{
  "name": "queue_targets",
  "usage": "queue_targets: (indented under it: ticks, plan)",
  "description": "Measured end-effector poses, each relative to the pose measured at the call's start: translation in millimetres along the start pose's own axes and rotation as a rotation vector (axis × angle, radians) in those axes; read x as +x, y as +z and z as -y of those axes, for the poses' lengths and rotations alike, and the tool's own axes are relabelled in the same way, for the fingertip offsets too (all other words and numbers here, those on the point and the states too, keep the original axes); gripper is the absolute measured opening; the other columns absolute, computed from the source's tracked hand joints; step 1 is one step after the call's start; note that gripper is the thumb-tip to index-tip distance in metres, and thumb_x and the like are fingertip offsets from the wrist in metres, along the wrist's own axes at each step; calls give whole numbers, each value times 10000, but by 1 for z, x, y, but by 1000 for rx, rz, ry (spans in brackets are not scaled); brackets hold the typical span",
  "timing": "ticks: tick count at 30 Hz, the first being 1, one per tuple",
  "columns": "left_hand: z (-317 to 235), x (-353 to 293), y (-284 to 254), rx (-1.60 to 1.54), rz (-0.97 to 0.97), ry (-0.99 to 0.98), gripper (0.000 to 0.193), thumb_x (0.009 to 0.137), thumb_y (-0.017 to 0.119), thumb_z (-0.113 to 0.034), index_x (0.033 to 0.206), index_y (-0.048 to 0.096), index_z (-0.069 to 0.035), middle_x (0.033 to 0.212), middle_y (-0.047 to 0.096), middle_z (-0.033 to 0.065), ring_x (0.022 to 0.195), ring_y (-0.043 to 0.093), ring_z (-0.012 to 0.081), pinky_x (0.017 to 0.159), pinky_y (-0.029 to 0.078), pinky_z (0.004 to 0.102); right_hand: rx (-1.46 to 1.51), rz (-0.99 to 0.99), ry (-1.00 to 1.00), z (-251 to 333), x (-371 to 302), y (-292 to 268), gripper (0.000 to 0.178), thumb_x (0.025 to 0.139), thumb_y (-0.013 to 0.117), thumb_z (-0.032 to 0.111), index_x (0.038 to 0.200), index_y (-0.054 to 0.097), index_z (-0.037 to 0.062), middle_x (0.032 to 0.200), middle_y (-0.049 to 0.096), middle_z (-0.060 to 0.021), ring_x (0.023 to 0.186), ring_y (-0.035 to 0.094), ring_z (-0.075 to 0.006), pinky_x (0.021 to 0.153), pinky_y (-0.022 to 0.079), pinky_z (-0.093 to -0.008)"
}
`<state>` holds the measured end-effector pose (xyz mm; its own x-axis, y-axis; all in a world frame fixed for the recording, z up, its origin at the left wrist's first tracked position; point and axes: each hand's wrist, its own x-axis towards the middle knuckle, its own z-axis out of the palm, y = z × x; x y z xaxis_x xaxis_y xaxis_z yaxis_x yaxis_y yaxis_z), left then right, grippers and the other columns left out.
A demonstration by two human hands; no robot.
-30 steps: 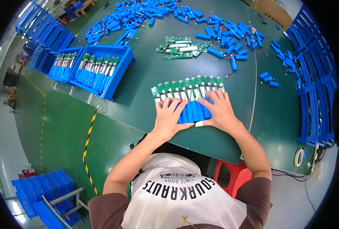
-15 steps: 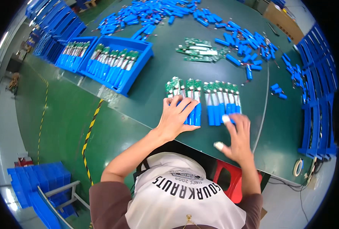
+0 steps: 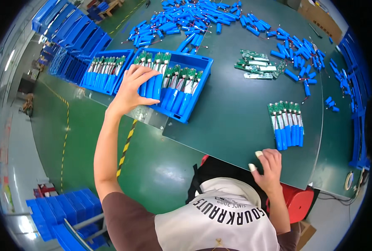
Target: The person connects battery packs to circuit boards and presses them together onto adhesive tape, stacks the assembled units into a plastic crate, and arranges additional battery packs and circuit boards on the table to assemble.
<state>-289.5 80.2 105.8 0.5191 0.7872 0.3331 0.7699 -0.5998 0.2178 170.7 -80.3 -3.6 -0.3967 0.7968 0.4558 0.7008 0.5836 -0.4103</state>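
Note:
My left hand (image 3: 129,90) is closed around a bunch of blue battery cells with green circuit boards (image 3: 155,83), fingers across the top and thumb on the near side. It holds them over the left part of a blue plastic bin (image 3: 209,65); whether they touch its floor is hidden. More such board-topped cells (image 3: 181,92) lie in the bin's right part. My right hand (image 3: 269,169), with pale covers on thumb and index finger, is at the table's near edge, fingers apart and empty. Beyond it lies a neat row of board-topped cells (image 3: 287,129).
A second blue bin (image 3: 106,71) with similar cells stands left of the first. Loose green boards (image 3: 259,66) lie mid-table. Many loose blue cells (image 3: 186,19) spread across the far side. Stacked blue bins (image 3: 70,27) stand far left, and a tape roll (image 3: 348,180) lies right.
My left hand has lifted the left group of board-topped cells off the table and carried it left to the bin. My right hand has drawn back from the remaining row. The view has shifted left.

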Motion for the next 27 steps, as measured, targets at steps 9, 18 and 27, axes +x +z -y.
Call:
queue_targets:
  ticks: [9,18,27]
  plan:
    - [49,8,38,-377,302,-67,744,608,910,-286,1256,625,-59,1234,554,108,1213,496,314,1115,346,442,-106,-79,79,2,-5,10,460,620,788,64,1040,615,-7,982,591,-155,922,585,-369,769,486,-473]
    - [50,-7,17,-441,472,-77,924,651,857,-541,1401,562,-91,1277,534,122,1261,476,322,1153,288,455,-117,-95,63,8,-6,16,421,632,764,73,1014,610,-16,962,590,-161,887,585,-374,744,484,-472]
    - [-93,-21,70,-640,-508,-251,84,853,720,-55,910,706,5,860,668,152,841,634,344,792,513,401,2,-285,153,0,-10,1,326,785,724,141,1034,631,-47,928,636,-181,857,616,-350,760,513,-425]
